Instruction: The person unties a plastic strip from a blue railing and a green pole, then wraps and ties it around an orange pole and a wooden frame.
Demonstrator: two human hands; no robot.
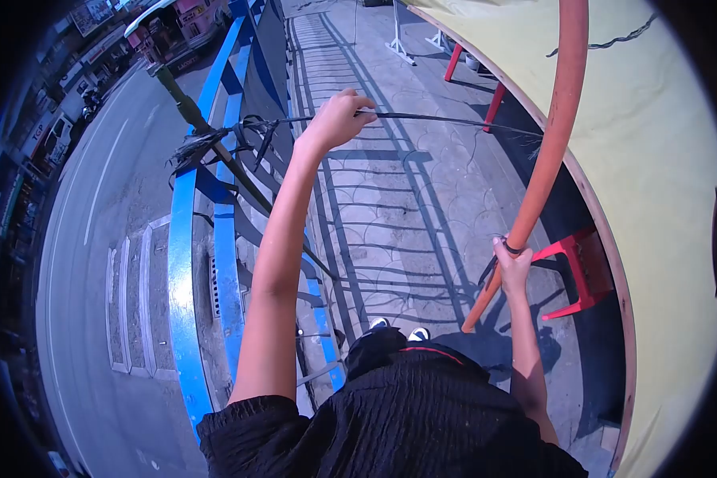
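Note:
My left hand (344, 121) is raised ahead of me, its fingers curled round a taut black cord (430, 118). That cord runs from a knotted bundle of black ties (199, 147) on the blue railing across to the right, towards the yellow sheet. Lower on the right, my right hand (515, 267) is wrapped round a long orange pole (562, 119) near its bottom end. The pole leans, with its top out of view above. A dark strip hangs from the pole beside my right fingers.
The blue metal railing (183, 271) separates the paved walkway (390, 231) from the road (95, 239) on the left. A yellow sheet (653, 199) with a wooden edge spreads along the right. Below it stands a red plastic stool (585, 271). A vehicle (187, 32) is on the road.

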